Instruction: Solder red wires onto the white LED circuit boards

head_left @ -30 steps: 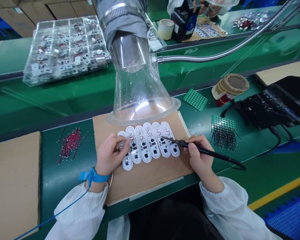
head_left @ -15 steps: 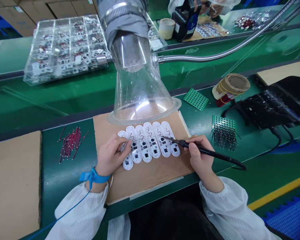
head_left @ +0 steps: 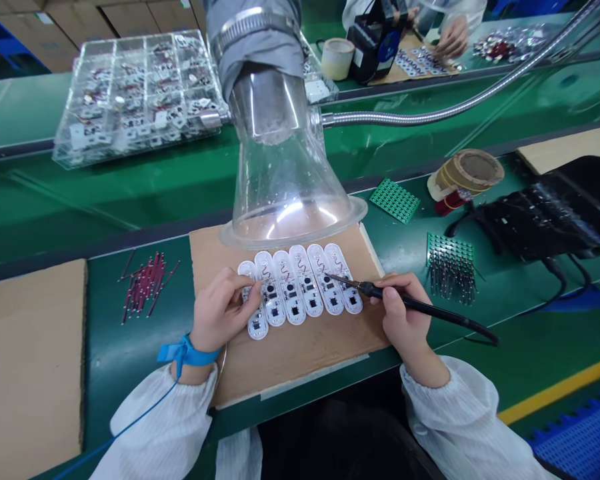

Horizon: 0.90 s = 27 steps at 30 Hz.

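Note:
My left hand (head_left: 226, 308) is closed in a pinch over the left end of a row of white oval circuit boards (head_left: 295, 297). A thin strand of solder wire (head_left: 222, 368) runs out beneath its palm; the fingertips hide most of what they pinch. In my right hand (head_left: 405, 310) is a black soldering iron (head_left: 425, 307), gripped like a pen, its tip (head_left: 333, 276) at the upper part of the boards towards the right end. The boards lie side by side on a cardboard sheet (head_left: 300, 357), several with dark chips and thin red wires.
A clear fume hood (head_left: 285, 180) hangs above the cardboard. Dark red wires (head_left: 147, 283) lie left; green boards (head_left: 395, 200), black-wired pieces (head_left: 450, 270) and a tape roll (head_left: 465, 177) lie right. Behind are a parts tray (head_left: 140, 93) and a co-worker's hand (head_left: 453, 39).
My hands and the soldering iron hold nearly the same place over the boards. The view has shifted slightly. Across the bench, the co-worker's hand has come down over the boards there.

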Tool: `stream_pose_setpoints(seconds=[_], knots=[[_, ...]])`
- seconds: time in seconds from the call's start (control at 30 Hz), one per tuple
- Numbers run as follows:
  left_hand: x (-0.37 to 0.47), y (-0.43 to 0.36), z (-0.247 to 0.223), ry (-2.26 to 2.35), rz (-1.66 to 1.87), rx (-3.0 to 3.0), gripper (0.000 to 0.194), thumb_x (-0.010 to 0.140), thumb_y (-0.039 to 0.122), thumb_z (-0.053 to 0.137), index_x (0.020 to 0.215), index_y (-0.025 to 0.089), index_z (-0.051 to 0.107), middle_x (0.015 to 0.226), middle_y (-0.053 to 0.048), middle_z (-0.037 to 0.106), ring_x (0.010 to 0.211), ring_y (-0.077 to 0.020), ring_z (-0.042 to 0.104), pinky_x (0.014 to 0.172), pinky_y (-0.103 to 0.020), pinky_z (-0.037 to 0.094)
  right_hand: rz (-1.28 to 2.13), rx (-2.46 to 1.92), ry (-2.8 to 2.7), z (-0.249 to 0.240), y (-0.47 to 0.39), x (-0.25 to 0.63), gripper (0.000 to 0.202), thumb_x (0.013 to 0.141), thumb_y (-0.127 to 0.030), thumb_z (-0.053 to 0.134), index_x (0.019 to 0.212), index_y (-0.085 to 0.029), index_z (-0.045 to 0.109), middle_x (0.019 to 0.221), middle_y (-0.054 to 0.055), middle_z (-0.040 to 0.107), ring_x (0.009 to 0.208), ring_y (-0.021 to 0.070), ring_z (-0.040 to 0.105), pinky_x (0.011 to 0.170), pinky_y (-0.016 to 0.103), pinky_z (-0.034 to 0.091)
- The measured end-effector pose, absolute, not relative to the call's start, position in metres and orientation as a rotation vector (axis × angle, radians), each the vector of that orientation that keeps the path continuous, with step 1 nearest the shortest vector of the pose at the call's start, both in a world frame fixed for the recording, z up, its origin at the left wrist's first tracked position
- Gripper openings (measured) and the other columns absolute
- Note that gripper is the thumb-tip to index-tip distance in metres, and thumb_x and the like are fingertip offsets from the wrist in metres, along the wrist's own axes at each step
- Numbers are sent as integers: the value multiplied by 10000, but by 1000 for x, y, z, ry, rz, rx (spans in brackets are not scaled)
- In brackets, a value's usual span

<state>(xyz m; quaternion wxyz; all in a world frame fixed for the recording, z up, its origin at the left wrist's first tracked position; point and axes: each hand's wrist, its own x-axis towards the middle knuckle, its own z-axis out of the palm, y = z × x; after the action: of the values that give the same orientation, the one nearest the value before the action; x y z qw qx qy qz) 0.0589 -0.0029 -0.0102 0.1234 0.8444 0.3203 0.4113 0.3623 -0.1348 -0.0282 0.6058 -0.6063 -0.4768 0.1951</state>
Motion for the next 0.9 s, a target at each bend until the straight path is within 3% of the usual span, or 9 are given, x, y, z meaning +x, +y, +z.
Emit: stream_pose_setpoints(seconds=[0.6,0.9], knots=[[62,-4,-14,886,1118,2452,119,1049,136,720,994,222,658,715,86,428,579,-92,447,549,-234,344,468,-1468,-1227,-41,-140,369,138,1088,-383,714,1028,-261,734,812,-3,717,635,156,671,574,282,512],[55,2,-10,1031,1320,2395,166,966,92,760,948,214,649,697,82,431,588,-101,444,558,-233,356,445,-1391,-1157,-29,-137,364,194,1094,-429,697,994,-264,717,781,-3,702,619,175,673,571,304,546]])
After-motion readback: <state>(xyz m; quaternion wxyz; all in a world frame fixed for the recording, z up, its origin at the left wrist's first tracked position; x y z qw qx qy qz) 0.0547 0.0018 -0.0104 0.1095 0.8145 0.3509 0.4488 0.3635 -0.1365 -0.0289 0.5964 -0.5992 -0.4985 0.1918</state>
